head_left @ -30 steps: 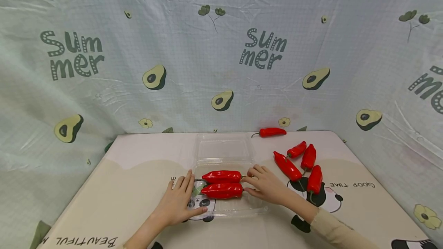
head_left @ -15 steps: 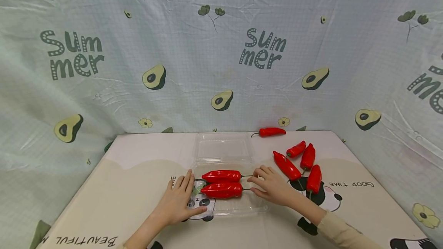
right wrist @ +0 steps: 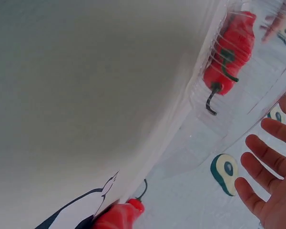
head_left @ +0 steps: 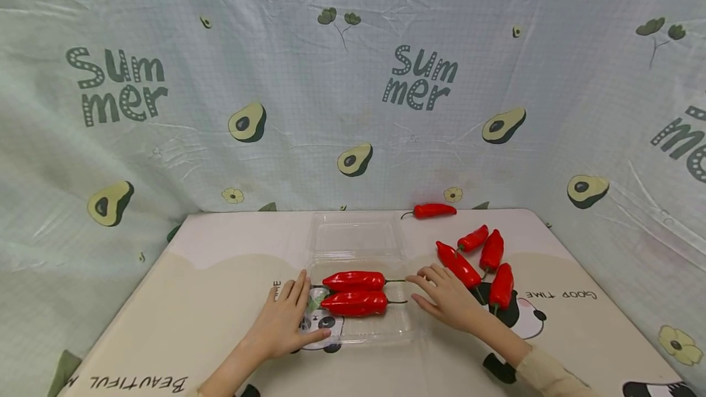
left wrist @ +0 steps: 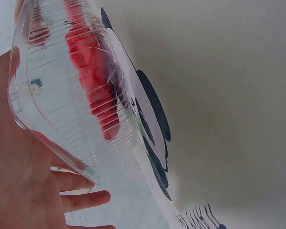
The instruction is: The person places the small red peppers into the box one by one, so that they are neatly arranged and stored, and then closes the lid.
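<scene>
While steadying the box (head_left: 380,328) with the left hand (head_left: 284,323), straight-fingered at its side and gripping nothing, use the empty, loosely bent right hand (head_left: 449,302), just beyond the stems (head_left: 398,302), to nudge both peppers (head_left: 354,303) inside the box, keeping them parallel.

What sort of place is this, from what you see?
Perhaps a curtained work booth: an avocado-print curtain hangs behind and beside a table, with loose red peppers and an open clear plastic box on it.

Plastic box (head_left: 380,327) open from above — loose peppers (head_left: 491,252) crowd the right.
</scene>
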A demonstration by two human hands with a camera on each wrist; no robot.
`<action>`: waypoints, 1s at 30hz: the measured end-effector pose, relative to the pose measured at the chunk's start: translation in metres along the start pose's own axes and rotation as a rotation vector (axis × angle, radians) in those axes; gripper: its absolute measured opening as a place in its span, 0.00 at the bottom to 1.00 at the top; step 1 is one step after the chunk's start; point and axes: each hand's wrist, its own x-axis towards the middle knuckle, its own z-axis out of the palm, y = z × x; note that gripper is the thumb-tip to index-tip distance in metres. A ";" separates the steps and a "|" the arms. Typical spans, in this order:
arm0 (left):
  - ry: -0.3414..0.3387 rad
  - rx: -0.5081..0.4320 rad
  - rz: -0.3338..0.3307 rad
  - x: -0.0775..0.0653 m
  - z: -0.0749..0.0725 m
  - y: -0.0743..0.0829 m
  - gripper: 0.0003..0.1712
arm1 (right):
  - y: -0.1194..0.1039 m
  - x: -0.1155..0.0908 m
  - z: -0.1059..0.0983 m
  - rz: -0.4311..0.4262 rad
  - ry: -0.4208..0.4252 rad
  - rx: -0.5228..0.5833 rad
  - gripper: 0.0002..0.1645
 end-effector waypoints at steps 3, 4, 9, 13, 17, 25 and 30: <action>-0.010 -0.006 -0.001 0.000 0.000 0.000 0.59 | 0.004 -0.002 0.001 0.035 0.002 -0.029 0.22; -0.013 -0.008 -0.002 0.000 0.000 0.000 0.59 | 0.005 -0.002 0.002 0.047 0.003 -0.035 0.22; -0.013 -0.012 -0.006 0.000 0.001 0.000 0.59 | 0.014 -0.004 0.005 0.102 0.016 -0.051 0.24; -0.011 -0.009 -0.005 0.000 0.001 0.000 0.59 | 0.020 -0.004 0.008 0.136 0.034 -0.063 0.25; -0.010 -0.002 -0.003 0.001 0.001 -0.001 0.60 | 0.025 -0.006 0.012 0.166 0.037 -0.076 0.25; -0.006 -0.019 -0.002 0.001 0.002 0.000 0.58 | 0.035 -0.009 0.018 0.265 -0.024 -0.135 0.27; -0.006 -0.023 -0.008 0.001 0.002 0.000 0.58 | 0.042 -0.010 0.020 0.281 -0.024 -0.176 0.30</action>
